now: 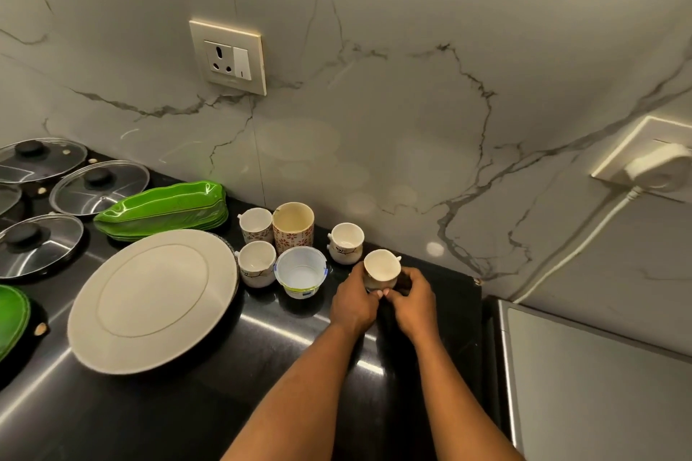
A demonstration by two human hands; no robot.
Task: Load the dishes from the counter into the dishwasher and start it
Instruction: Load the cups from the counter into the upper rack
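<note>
Head view: the step in hand looks to be picking up one small cup (382, 269) from the right end of the black counter (187, 404), to carry it to the dishwasher. The left hand (354, 301) and the right hand (413, 301) both grip it, fingers curled round its lower body from either side, fingertips meeting at the front. Whether its base has left the counter I cannot tell. The cup is tilted with its mouth toward the camera. It is cream inside and seemingly empty, with a dark marking low on its outer wall.

The next move, I judge, calls for lifting it clear without knocking the second cup (346, 241) just behind it, then carrying it to the machine. A grey appliance top (599, 385) stands right of the counter, but I cannot tell if that is the dishwasher. Much remains to the left: a white plate (153, 299), a plastic tub (301, 271), a tall patterned mug (293, 226), green trays (164, 208) and glass lids (99, 185).
</note>
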